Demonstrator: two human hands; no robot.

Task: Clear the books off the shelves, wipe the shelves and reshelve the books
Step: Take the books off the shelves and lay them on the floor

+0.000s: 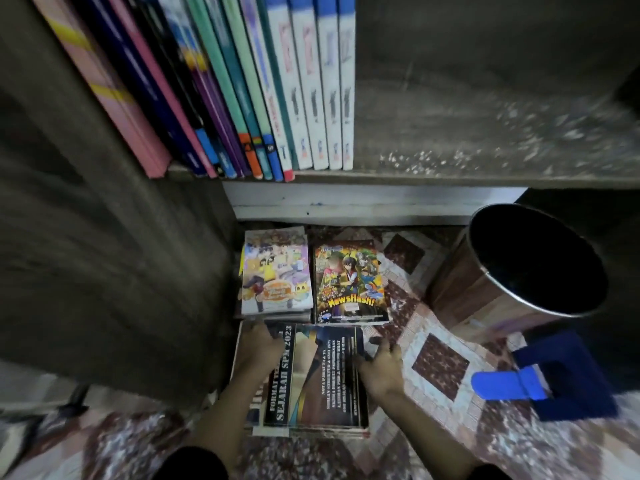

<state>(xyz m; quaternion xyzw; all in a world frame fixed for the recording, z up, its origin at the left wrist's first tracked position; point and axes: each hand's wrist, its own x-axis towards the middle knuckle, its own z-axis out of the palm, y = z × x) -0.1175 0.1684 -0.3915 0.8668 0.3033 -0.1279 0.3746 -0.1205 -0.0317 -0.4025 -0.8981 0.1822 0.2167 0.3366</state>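
Left hand [258, 348] and right hand [381, 368] clasp stack [311, 375] sides, fingers curled round edges. Best: fingertips under its base, even squeeze, keep level.

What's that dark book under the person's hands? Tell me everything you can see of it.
The book is a closed paperback with a dark, glossy-looking cover, gold and teal shapes, and white print reading SEJARAH SPM 2023. It lies flat, cover up, atop a stack on the tiled floor. The left hand curls over its far left corner; the right hand pinches its right edge.
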